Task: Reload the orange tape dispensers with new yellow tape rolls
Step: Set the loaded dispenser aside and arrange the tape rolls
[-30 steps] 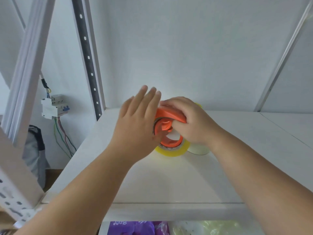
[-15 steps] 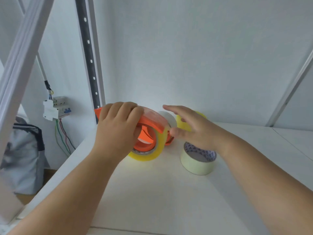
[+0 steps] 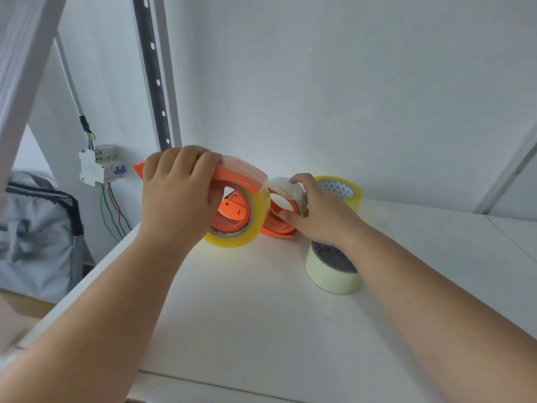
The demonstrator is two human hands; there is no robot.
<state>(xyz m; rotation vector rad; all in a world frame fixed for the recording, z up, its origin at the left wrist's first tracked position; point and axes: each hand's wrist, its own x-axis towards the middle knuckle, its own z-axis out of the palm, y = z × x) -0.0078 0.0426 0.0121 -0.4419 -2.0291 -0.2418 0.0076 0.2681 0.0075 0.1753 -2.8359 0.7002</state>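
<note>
My left hand (image 3: 177, 196) grips an orange tape dispenser (image 3: 235, 181) from above, holding it upright just over the white shelf (image 3: 261, 315). A yellow tape roll (image 3: 255, 225) sits on its hub. My right hand (image 3: 313, 216) pinches a loose end of clear tape (image 3: 280, 184) pulled from that roll. Behind it a second orange dispenser (image 3: 276, 225) lies on the shelf, partly hidden. Another yellow roll (image 3: 343, 190) stands at the back, and a pale yellow roll (image 3: 331, 271) lies flat under my right wrist.
A perforated dark upright (image 3: 151, 71) stands at the shelf's back left corner, with a white wall behind. A circuit breaker (image 3: 98, 164) with coloured wires hangs on the left, above a grey bag (image 3: 37, 237). A diagonal white brace (image 3: 20, 68) crosses the near left.
The dispenser passed from under my right hand into my left hand, which lifted it leftward. My right hand then closed on the tape end. The view moved closer to the shelf.
</note>
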